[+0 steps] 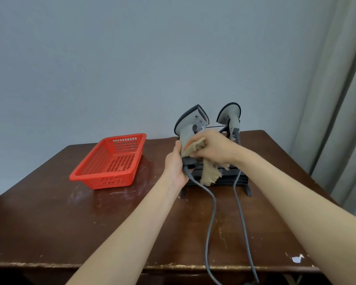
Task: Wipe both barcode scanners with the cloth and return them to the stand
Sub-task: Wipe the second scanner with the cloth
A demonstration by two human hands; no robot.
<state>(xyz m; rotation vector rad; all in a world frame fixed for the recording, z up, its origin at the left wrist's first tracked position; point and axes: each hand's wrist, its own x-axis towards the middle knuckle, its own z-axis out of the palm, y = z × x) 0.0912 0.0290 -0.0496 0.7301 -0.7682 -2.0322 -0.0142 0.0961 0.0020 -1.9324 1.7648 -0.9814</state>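
Observation:
Two grey barcode scanners stand over a black wire stand (243,178) on the brown table (70,212). My left hand (176,163) grips the handle of the left scanner (191,122), head up. My right hand (216,148) holds a tan cloth (209,174) bunched against that scanner's handle, with the cloth's loose end hanging over the stand. The right scanner (229,115) sits upright in the stand behind my right hand. A grey cable (212,212) runs from each scanner over the table's front edge.
A red perforated plastic basket (109,161) sits left of the stand with nothing in it. A grey wall rises behind the table and a curtain (345,99) hangs at the right. The table's front edge is chipped.

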